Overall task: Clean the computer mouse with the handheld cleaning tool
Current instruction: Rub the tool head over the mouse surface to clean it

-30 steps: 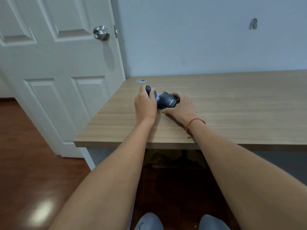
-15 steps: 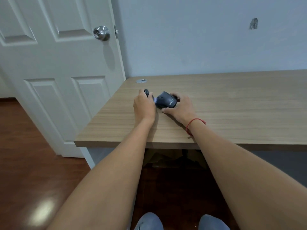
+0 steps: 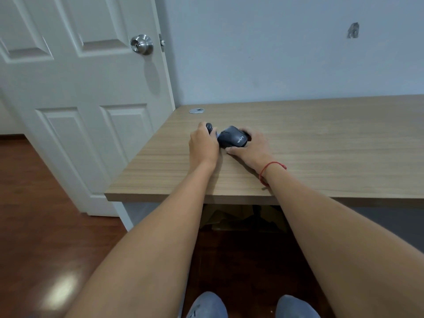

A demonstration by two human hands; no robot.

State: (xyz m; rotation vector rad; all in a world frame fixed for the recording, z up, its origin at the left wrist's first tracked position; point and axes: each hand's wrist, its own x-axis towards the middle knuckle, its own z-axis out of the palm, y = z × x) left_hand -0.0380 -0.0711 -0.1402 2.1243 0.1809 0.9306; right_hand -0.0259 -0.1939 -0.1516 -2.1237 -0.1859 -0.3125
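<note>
Dark grey plastic computer mouse with pale lettering (image 3: 234, 139) sits just above frame centre on the light wood-grain desk (image 3: 321, 143), tipped onto its side. Looks light, rigid, smooth-shelled; likely to skid, so hold it by the flanks. Right hand (image 3: 251, 146) cups it from the right, fingers curled over the far edge, thumb on the near side. Left hand (image 3: 203, 145) is closed around a small dark handheld cleaning tool (image 3: 210, 128), pale tip touching the mouse's left end. White panelled door (image 3: 80, 88) fills the upper left.
</note>
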